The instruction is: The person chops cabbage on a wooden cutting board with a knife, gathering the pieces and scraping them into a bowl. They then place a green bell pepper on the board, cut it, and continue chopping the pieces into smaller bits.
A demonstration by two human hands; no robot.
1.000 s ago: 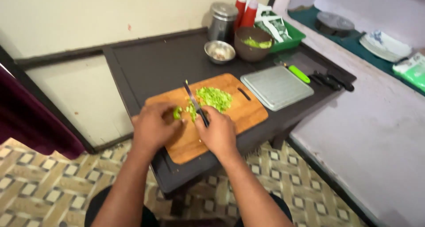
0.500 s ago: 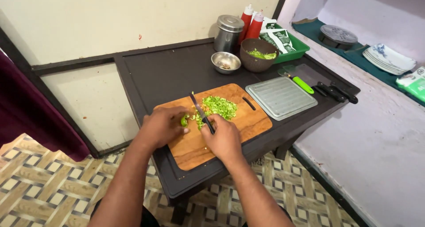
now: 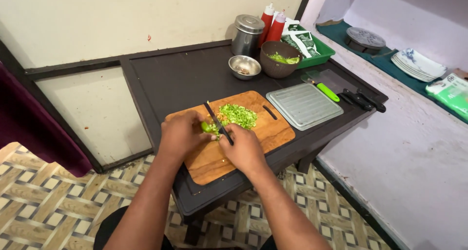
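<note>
Head view, looking down on my two hands at a dark desk point(image 3: 170, 79). My left hand point(image 3: 181, 135) is curled, its fingertips pinching a whole green chilli point(image 3: 206, 127) against the wooden cutting board point(image 3: 273, 130). My right hand point(image 3: 243, 150) is closed around the handle of a knife point(image 3: 218, 122); the dark blade points away from me and its edge meets the chilli just beside my left fingertips. A heap of chopped green pieces point(image 3: 238, 115) lies on the board immediately beyond the blade. Right of the board, a ribbed grey tray point(image 3: 303, 105) rests on the desk. At the far edge stand a small steel bowl point(image 3: 244, 66), a brown bowl point(image 3: 279, 59) with green scraps, a steel canister point(image 3: 246, 35) and two red squeeze bottles point(image 3: 272, 24).
</note>
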